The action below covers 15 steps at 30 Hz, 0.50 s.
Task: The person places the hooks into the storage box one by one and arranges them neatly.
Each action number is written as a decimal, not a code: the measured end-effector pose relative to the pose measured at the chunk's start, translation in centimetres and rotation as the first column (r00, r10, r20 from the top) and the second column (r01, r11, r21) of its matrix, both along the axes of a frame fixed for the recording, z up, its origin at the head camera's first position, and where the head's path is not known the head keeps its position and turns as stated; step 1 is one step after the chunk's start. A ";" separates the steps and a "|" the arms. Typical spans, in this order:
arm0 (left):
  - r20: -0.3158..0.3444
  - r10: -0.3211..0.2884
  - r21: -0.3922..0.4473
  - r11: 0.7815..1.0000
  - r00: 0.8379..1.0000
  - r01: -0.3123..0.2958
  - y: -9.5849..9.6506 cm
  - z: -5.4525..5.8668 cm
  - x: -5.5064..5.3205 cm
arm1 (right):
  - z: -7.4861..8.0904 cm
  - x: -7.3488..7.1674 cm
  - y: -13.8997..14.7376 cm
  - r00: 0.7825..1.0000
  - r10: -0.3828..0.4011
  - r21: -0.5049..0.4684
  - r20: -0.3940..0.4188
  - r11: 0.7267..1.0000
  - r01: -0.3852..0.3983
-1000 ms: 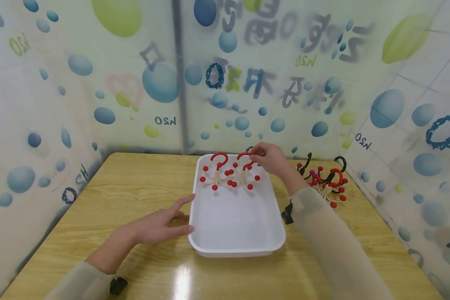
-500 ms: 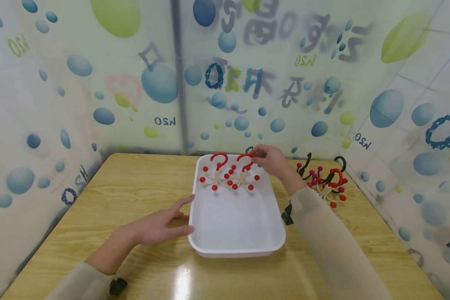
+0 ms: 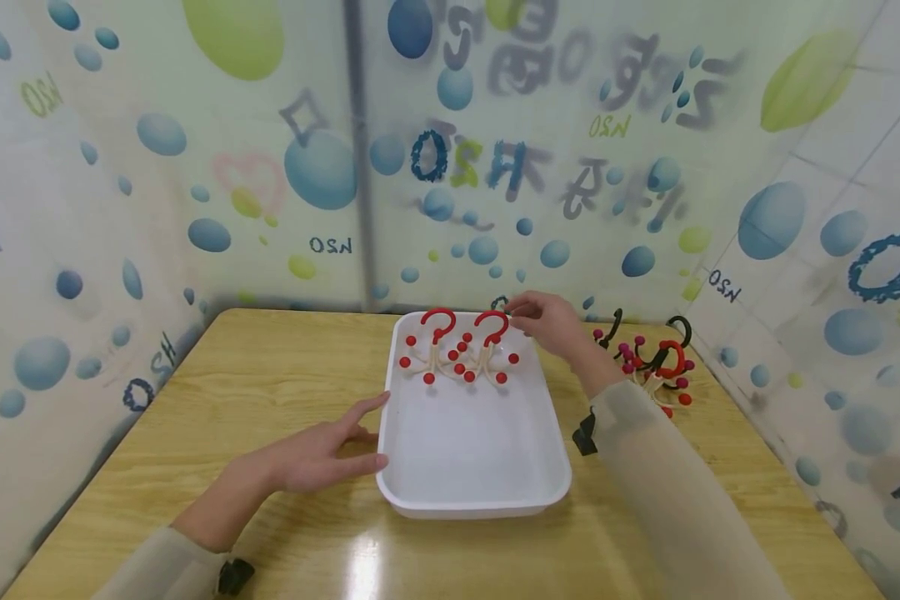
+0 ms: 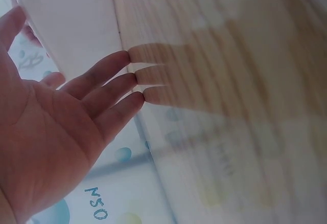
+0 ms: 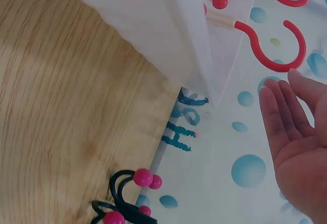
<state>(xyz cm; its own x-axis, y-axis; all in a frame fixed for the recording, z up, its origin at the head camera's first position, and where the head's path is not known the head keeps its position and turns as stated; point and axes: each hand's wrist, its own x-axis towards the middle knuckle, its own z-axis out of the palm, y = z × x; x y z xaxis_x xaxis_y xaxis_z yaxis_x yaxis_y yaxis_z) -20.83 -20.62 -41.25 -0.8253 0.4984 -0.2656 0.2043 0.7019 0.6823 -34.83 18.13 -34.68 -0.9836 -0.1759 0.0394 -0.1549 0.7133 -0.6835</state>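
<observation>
In the head view two hanging hooks stand side by side at the far end of a white tray [image 3: 474,442]. The left hook [image 3: 437,342] and the right hook [image 3: 487,342] each have a red curved top and several cream arms tipped with red balls. My right hand [image 3: 549,325] is just right of the right hook's red curve, fingers loosely extended, gripping nothing. From the right wrist view, the thumb tip is very close to that red curve [image 5: 278,66]; contact is unclear. My left hand [image 3: 307,454] rests its spread fingers against the tray's left side.
Right of the tray, black hooks [image 3: 655,360] with magenta balls lie bunched with a red-and-cream hook [image 3: 654,385] on the wooden table [image 3: 285,367]. A patterned wall covering [image 3: 450,258] rises behind the table's far edge.
My right hand has let go of the right hook's red top and drawn slightly to the right. That hook stays upright in the tray. The left hand has not moved.
</observation>
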 end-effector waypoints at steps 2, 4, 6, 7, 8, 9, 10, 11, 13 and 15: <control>-0.001 0.002 -0.001 1.000 1.000 -0.002 0.1 0.0 0.1 | 0.4 0.5 0.6 1.000 -0.004 0.006 -0.008 1.000 0.004; -0.005 0.003 -0.002 1.000 1.000 -0.003 0.1 0.0 0.1 | 0.6 1.0 1.4 1.000 -0.009 0.021 -0.020 1.000 0.010; -0.009 0.002 -0.002 1.000 1.000 -0.002 0.2 0.0 0.2 | 1.0 1.7 2.2 1.000 -0.018 0.033 -0.022 0.999 0.019; -0.013 0.001 -0.001 1.000 1.000 -0.001 0.2 0.0 0.2 | 1.1 2.0 2.7 0.999 -0.022 0.038 -0.028 0.999 0.023; -0.017 -0.001 -0.002 1.000 1.000 0.001 0.2 -0.1 0.2 | 1.2 2.3 3.2 0.999 -0.023 0.041 -0.036 0.999 0.025; -0.020 -0.003 -0.003 1.000 1.000 0.003 0.2 0.0 0.2 | 1.4 2.6 3.7 0.999 -0.025 0.040 -0.040 0.999 0.026; -0.023 -0.004 -0.003 1.000 1.000 0.004 0.2 0.0 0.2 | 1.5 3.0 4.2 0.999 -0.024 0.036 -0.046 0.999 0.026; -0.024 -0.005 -0.003 1.000 1.000 0.005 0.2 0.0 0.2 | 1.7 3.4 4.7 0.999 -0.025 0.027 -0.048 0.999 0.026; -0.026 -0.005 -0.004 1.000 1.000 0.005 0.1 -0.1 0.2 | 2.0 4.2 5.8 0.998 -0.015 0.019 -0.068 1.000 0.016; -0.024 -0.001 -0.005 1.000 1.000 0.001 0.1 -0.1 0.2 | 2.3 5.1 6.8 0.997 -0.006 0.010 -0.075 1.000 0.007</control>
